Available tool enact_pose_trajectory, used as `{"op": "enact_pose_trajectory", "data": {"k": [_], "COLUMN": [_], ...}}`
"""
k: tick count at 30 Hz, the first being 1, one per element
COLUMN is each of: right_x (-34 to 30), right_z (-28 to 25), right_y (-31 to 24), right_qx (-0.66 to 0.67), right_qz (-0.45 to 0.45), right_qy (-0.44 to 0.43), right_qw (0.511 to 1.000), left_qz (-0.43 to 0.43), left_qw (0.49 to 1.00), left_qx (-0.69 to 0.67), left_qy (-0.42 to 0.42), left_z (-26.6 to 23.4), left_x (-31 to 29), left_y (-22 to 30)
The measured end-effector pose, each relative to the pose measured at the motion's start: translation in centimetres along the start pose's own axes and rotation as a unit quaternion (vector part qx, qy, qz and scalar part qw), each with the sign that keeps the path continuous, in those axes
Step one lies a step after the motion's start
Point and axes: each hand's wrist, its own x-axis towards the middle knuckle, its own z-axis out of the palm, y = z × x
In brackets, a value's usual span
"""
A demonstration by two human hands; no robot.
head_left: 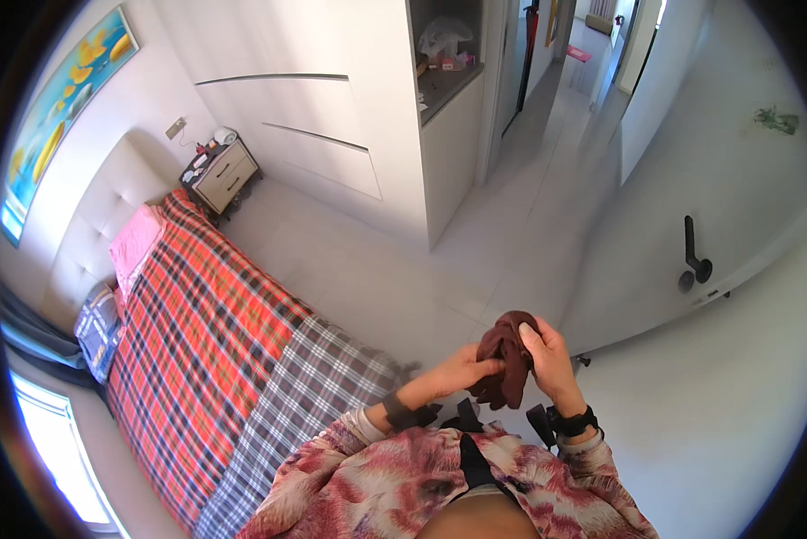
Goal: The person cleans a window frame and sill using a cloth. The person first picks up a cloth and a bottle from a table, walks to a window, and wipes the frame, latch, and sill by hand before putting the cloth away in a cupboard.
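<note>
A bunched dark maroon cloth [506,360], its exact kind hidden by the folds, is held up in front of my body. My left hand [454,370] grips its left side, with the thumb pressed onto the fabric. On the other side my right hand [551,359] pinches the upper right edge, thumb on top. Part of the cloth hangs loose between and below the hands. Both wrists wear dark bands, and the sleeves are pink and white patterned.
A bed with a red plaid blanket [215,332] fills the left side. Beyond it stands a nightstand [226,178]. White cabinets [331,117] line the back. At right is an open door with a black handle [693,251]; a hallway [556,117] runs behind.
</note>
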Motion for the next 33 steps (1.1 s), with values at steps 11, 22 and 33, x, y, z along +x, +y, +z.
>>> {"op": "enact_pose_trajectory", "data": {"k": [11, 22, 33], "right_x": [13.2, 31.4, 45.6], "right_z": [-3.2, -2.0, -6.2], "right_y": [0.4, -2.6, -3.0], "right_qx": [-0.104, -0.447, -0.114], "right_qz": [-0.071, -0.248, -0.108], "right_qy": [0.067, -0.089, -0.07], "right_qw": [0.99, 0.855, 0.985], "left_qz": [0.017, 0.079, 0.08], "left_qw": [0.981, 0.993, 0.973], "left_qx": [-0.112, -0.082, 0.053], "left_qy": [0.155, 0.035, 0.209], "left_z": [-7.4, -20.4, -28.1], "left_x": [9.6, 17.0, 25.3], "left_y": [3.2, 14.2, 16.7]}}
